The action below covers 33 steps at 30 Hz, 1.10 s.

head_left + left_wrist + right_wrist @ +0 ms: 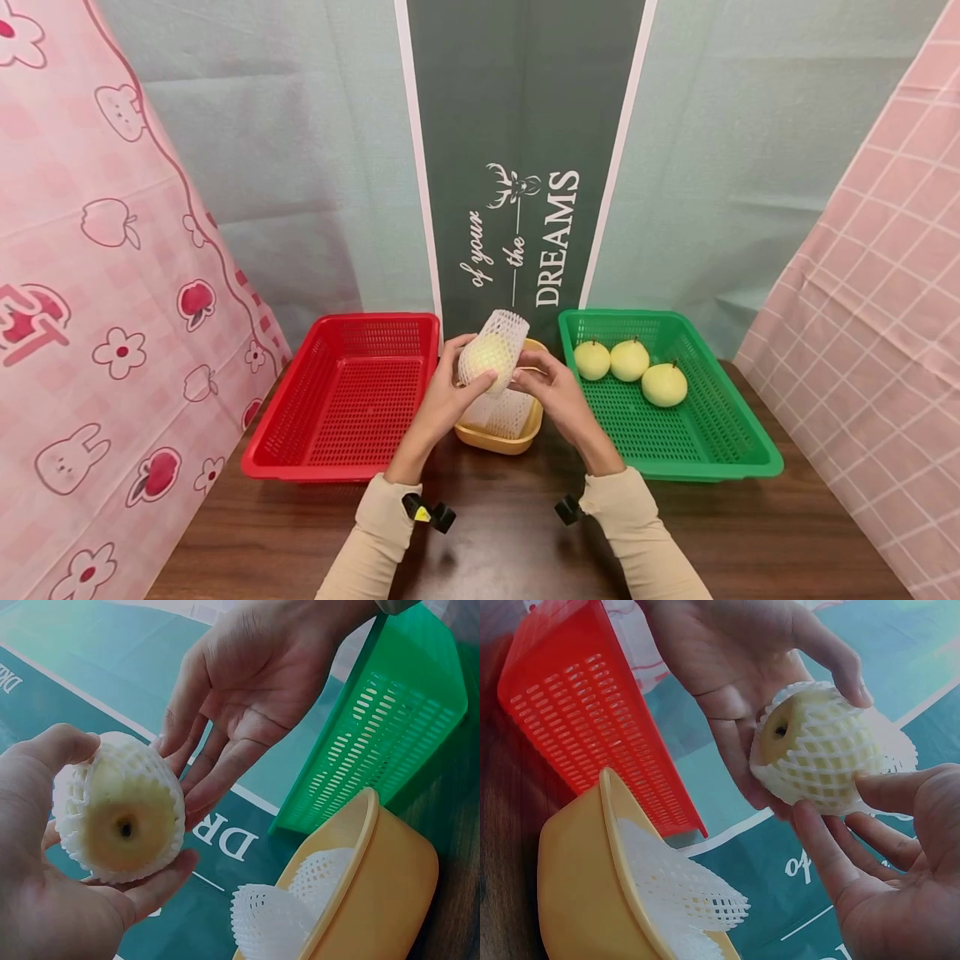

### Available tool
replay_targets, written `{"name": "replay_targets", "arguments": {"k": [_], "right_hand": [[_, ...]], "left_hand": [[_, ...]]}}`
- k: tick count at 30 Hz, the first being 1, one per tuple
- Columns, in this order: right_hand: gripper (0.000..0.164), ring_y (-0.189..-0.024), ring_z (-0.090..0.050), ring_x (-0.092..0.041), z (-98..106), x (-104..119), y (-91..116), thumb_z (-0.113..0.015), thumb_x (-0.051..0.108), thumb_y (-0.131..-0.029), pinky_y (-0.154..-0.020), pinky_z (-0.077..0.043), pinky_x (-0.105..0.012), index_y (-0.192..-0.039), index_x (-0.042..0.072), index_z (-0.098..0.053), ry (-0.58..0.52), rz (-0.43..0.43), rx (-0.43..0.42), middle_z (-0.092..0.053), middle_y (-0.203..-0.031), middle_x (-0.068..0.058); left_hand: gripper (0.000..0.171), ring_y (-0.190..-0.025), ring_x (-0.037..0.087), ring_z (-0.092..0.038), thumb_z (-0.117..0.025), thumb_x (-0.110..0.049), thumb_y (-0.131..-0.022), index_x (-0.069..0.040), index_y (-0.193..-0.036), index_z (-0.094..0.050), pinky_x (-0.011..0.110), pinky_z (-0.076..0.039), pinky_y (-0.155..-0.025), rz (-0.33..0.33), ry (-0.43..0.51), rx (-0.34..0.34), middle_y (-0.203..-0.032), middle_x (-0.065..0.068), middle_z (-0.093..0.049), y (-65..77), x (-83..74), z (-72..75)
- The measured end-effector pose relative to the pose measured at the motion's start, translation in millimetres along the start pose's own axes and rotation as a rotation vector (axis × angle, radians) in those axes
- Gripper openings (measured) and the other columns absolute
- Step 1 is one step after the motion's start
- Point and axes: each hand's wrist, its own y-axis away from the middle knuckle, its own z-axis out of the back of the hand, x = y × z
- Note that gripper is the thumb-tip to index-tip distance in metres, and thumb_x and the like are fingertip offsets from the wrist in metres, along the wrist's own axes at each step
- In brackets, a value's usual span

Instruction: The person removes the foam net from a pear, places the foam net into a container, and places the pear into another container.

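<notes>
A pale yellow pear (489, 357) sits inside a white foam net (512, 327), held up over the yellow tub. My left hand (447, 400) grips the netted pear from the side, thumb across its front. With thumb and fingertips, my right hand (558, 398) pinches the net on the pear's other side. In the left wrist view the pear's dark-centred end (126, 829) shows through the net's opening. The yellow tub (495, 442) below holds white foam nets (510, 414), and one hangs over its rim in the right wrist view.
On the left stands a red plastic basket (258, 467). To the right, a green basket (750, 442) carries three bare pears (664, 385) near its back left. All stand on a dark wooden table (510, 542), with hanging cloths behind and at both sides.
</notes>
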Motion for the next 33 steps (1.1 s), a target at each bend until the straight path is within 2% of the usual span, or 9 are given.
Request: {"name": "replay_targets", "arguments": {"k": [6,12,19,24,27,33], "right_hand": [[0.035,-0.101,-0.075,-0.005,1,-2,0,-0.065,0.005,-0.105,-0.097,-0.062,-0.039,-0.135,-0.01,-0.057,0.021,0.024,0.013,-0.063,-0.13,-0.023],[0.034,-0.101,-0.074,-0.006,2,0,0,-0.066,0.003,-0.104,-0.092,-0.062,-0.03,-0.133,-0.011,-0.058,0.015,0.041,0.033,-0.067,-0.122,-0.016],[0.031,-0.099,-0.073,-0.008,8,8,-1,-0.067,0.007,-0.104,-0.092,-0.062,-0.03,-0.13,-0.009,-0.059,0.031,0.05,-0.001,-0.065,-0.115,-0.008],[0.03,-0.1,-0.073,-0.013,12,13,-2,-0.066,0.006,-0.105,-0.09,-0.062,-0.028,-0.129,-0.009,-0.059,0.049,0.062,-0.027,-0.065,-0.111,-0.003],[0.03,-0.1,-0.073,-0.016,15,17,-3,-0.065,0.006,-0.105,-0.089,-0.062,-0.028,-0.13,-0.01,-0.059,0.061,0.07,-0.051,-0.067,-0.11,-0.005],[0.033,-0.097,-0.073,-0.014,20,26,-5,-0.067,0.013,-0.105,-0.089,-0.062,-0.028,-0.132,-0.006,-0.063,0.083,0.082,-0.094,-0.07,-0.116,-0.015]], "left_hand": [[0.069,-0.125,0.029,-0.061,-0.079,-0.02,-0.095,-0.021,-0.155,-0.044,0.039,-0.057,-0.098,-0.003,0.011,0.001,-0.148,0.012,-0.056,-0.1,-1.7,0.2],[0.07,-0.121,0.029,-0.063,-0.079,-0.019,-0.095,-0.017,-0.155,-0.044,0.038,-0.059,-0.096,-0.021,0.023,0.008,-0.146,0.016,-0.056,0.2,-3.2,1.3],[0.073,-0.117,0.028,-0.064,-0.082,-0.018,-0.092,-0.017,-0.153,-0.043,0.038,-0.059,-0.095,-0.006,0.007,-0.009,-0.141,0.017,-0.059,-1.9,-3.1,2.7],[0.07,-0.119,0.029,-0.064,-0.081,-0.017,-0.092,-0.013,-0.15,-0.043,0.035,-0.057,-0.095,-0.001,0.029,-0.016,-0.14,0.019,-0.061,-2.4,-3.2,4.6],[0.069,-0.119,0.029,-0.064,-0.081,-0.017,-0.092,-0.012,-0.15,-0.043,0.035,-0.057,-0.097,0.0,0.027,-0.011,-0.139,0.02,-0.061,-1.8,-3.3,5.6],[0.068,-0.116,0.028,-0.064,-0.081,-0.013,-0.091,-0.013,-0.149,-0.045,0.034,-0.058,-0.097,-0.002,0.045,0.005,-0.14,0.019,-0.058,-0.6,-4.2,6.1]]}}
